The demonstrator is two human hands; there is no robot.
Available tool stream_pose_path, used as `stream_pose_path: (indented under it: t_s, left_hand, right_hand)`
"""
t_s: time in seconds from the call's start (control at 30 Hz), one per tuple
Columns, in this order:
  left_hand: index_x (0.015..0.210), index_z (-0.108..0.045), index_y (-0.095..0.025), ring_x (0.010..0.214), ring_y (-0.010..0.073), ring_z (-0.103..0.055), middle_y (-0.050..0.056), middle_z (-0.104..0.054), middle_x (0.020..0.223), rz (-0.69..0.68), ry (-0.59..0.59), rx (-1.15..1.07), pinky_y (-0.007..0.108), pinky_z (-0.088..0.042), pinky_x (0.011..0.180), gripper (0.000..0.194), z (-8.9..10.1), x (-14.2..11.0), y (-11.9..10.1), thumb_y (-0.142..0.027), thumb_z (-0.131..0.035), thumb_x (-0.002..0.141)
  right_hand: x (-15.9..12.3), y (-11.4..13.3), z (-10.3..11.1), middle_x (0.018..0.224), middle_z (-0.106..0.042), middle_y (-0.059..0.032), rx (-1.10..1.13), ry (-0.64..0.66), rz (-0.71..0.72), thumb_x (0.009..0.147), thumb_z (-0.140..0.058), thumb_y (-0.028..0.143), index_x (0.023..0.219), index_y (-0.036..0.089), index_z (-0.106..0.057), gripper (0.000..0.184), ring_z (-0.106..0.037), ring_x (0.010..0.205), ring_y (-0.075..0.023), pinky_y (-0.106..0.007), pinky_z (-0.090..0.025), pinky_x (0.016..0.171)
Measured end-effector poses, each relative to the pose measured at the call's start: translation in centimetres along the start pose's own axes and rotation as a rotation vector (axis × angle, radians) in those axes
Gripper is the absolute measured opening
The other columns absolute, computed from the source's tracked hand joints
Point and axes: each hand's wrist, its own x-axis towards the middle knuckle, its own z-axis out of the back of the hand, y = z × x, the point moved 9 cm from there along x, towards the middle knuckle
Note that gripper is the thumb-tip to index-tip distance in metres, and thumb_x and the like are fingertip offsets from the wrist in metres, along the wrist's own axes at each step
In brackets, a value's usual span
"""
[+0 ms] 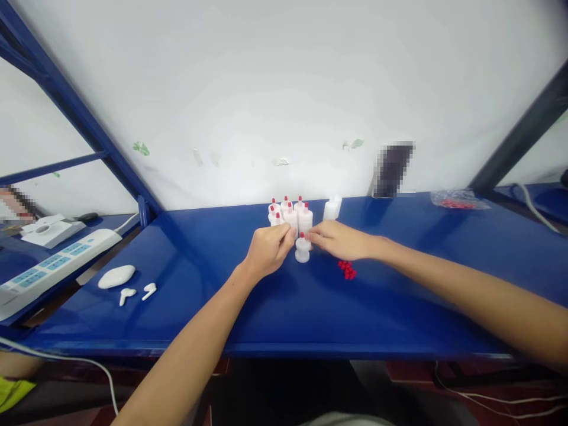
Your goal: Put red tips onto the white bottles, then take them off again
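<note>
Several white squeeze bottles (305, 220) with red-tipped spouts stand in a cluster at the back middle of the blue table. In front of them is a small white piece with a red tip (302, 253), upright on the table. My left hand (269, 247) is closed in a fist left of this piece, beside the bottles; whatever its fingers hold is hidden. From the right, my right hand (339, 239) reaches in with its fingertips pinched at the red-tipped piece. Below that hand lies a small pile of red caps (347, 270).
White bottles without red tips (332, 208) stand behind my right hand. A dark blurred panel (394, 170) leans on the wall, near a clear bag of red pieces (459, 201). At left lie a white case (116, 276), two earbuds (149, 290) and a power strip (62, 266).
</note>
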Motion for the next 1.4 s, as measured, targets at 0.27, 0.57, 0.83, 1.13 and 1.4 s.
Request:
stream_pose_path:
  t_s: [0.27,0.57,0.83,1.13,1.4]
  left_hand:
    - [0.060,-0.032,-0.018,0.045,0.0063,-0.028,-0.007,-0.033,0.051,-0.034,-0.021,-0.002,0.023,-0.024,0.048,0.039,0.5,0.2,-0.6,-0.024,-0.043,0.098]
    - [0.063,-0.045,-0.017,0.046,0.0064,-0.038,-0.006,-0.046,0.052,-0.244,-0.076,0.059,0.022,-0.031,0.051,0.035,0.3,0.1,-4.5,-0.029,-0.053,0.096]
    - [0.062,-0.044,-0.018,0.048,0.0083,-0.048,-0.004,-0.052,0.053,-0.507,-0.120,0.172,0.025,-0.034,0.050,0.038,-0.1,-0.2,-9.9,-0.031,-0.055,0.096]
    - [0.068,-0.053,-0.017,0.053,0.0097,-0.054,-0.003,-0.059,0.058,-0.564,-0.067,0.221,0.025,-0.043,0.053,0.037,-0.6,-0.5,-9.5,-0.039,-0.051,0.097]
    - [0.076,-0.058,-0.016,0.056,0.0115,-0.058,0.000,-0.065,0.067,-0.538,0.011,0.313,0.025,-0.045,0.054,0.025,-1.7,-0.6,-8.7,-0.025,-0.049,0.097]
  right_hand:
    - [-0.2,-2.1,0.5,0.061,-0.059,-0.0020,-0.223,-0.104,-0.126,0.096,-0.041,0.056,0.073,0.018,-0.064,0.050,-0.051,0.054,-0.0130,-0.026,-0.030,0.054]
    - [-4.9,1.5,2.1,0.061,-0.055,0.0052,-0.036,-0.356,0.104,0.086,-0.054,0.050,0.104,0.018,-0.058,0.037,-0.047,0.051,-0.0110,-0.025,-0.035,0.058]
    - [-6.0,4.9,-0.5,0.062,-0.057,0.0066,-0.080,-0.265,0.239,0.083,-0.054,0.044,0.128,0.018,-0.036,0.055,-0.054,0.055,-0.0163,-0.026,-0.037,0.058]
    - [-6.0,5.6,-0.7,0.104,-0.069,-0.0061,-0.113,-0.230,0.299,0.079,-0.057,0.029,0.145,0.017,-0.031,0.071,-0.064,0.085,-0.0222,-0.035,-0.049,0.075]
    - [-5.7,4.8,-0.7,0.098,-0.070,-0.0074,-0.166,-0.239,0.222,0.081,-0.049,0.024,0.148,0.015,-0.031,0.070,-0.063,0.081,-0.0230,-0.038,-0.049,0.076]
